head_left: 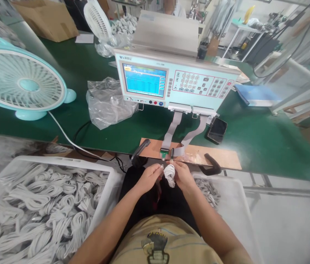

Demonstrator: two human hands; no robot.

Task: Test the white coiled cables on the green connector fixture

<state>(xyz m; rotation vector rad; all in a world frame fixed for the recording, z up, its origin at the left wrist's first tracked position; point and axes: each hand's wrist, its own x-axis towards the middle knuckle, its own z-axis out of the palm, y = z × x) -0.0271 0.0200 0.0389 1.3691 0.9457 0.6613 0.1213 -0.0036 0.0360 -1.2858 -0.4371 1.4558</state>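
A coiled white cable (pixel 169 176) hangs between my two hands at the table's front edge. My left hand (pixel 152 173) pinches a small connector end of it, just below a green circuit board (pixel 164 154). My right hand (pixel 181 173) is closed at the coil's right side, its fingers close to the second ribbon lead's end. Whether the other cable end touches that lead cannot be made out. Two grey ribbon cables (pixel 172 129) run from the tester (pixel 190 82) down to a wooden board (pixel 223 157). The tester's screen (pixel 144 81) is lit blue.
At left stands a white bin (pixel 108 172) full of coiled cables; another bin (pixel 240 194) with coils sits at right. Black clamps (pixel 140 152) grip the wooden board. A fan (pixel 28 85), plastic bag (pixel 108 104), phone (pixel 217 130) and blue folder (pixel 256 94) lie about. A person sits beyond.
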